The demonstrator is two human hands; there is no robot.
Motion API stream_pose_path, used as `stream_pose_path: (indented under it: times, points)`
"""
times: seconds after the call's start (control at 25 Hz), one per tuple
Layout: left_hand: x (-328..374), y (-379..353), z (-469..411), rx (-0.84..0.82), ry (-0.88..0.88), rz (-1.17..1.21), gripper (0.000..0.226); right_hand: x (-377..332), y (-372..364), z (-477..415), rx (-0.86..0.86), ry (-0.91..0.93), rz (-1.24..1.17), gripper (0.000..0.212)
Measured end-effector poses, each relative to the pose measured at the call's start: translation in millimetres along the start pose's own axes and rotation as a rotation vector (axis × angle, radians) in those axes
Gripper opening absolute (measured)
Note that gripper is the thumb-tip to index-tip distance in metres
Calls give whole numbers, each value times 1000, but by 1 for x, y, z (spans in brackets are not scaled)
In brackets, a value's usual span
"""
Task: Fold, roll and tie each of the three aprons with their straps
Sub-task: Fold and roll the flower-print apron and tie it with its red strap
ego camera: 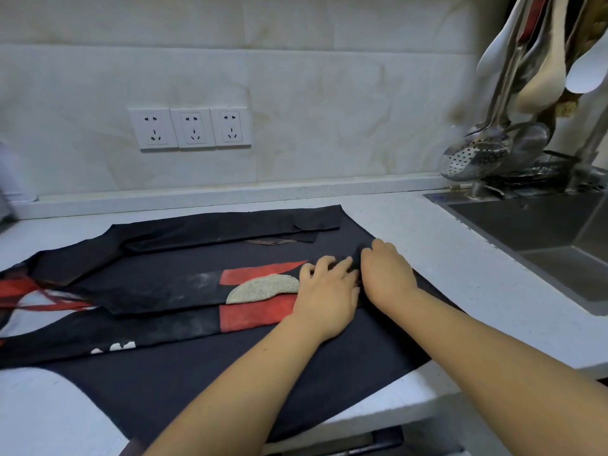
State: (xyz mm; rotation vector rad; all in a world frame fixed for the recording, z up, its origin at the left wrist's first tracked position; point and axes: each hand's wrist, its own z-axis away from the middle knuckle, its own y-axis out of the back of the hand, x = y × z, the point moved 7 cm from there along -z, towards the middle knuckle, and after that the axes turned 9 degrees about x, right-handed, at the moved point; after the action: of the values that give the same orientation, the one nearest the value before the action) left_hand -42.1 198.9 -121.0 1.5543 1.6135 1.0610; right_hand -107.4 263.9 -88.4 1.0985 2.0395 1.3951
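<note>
**Head view.** The step in hand, by judgement, is the start of the roll, with the lengthwise fold already made. The black apron [171,284], folded into a long band with red and beige patches, lies flat on the white desk [411,225] and runs from under your hands away to their left. Your left hand [324,291] and right hand [386,271] sit side by side, almost touching, at the band's end. The fingers of both curl round a raised ridge of cloth there; the right fingertips are hidden. The red straps [39,292] lie loose, well apart to the left of your left hand. The next move calls for an even, tight roll leftward towards those straps.
</note>
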Motion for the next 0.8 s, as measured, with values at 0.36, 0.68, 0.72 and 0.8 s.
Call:
stream_pose_path:
  times: [0.36, 0.68, 0.72, 0.8]
  points:
    - [-5, 3, 4, 9, 66, 84, 40, 46, -18, -15, -482, -645, -857, 12]
    - [-21, 19, 5, 142, 303, 469, 38, 5, -5, -33, -390, -190, -269, 16]
    - [-23, 19, 5, 140, 335, 500, 33, -6, -1, -33, -331, -92, -154, 13]
    - [-25, 17, 5, 128, 342, 491, 23, -16, 4, -30, -265, 9, -31, 10]
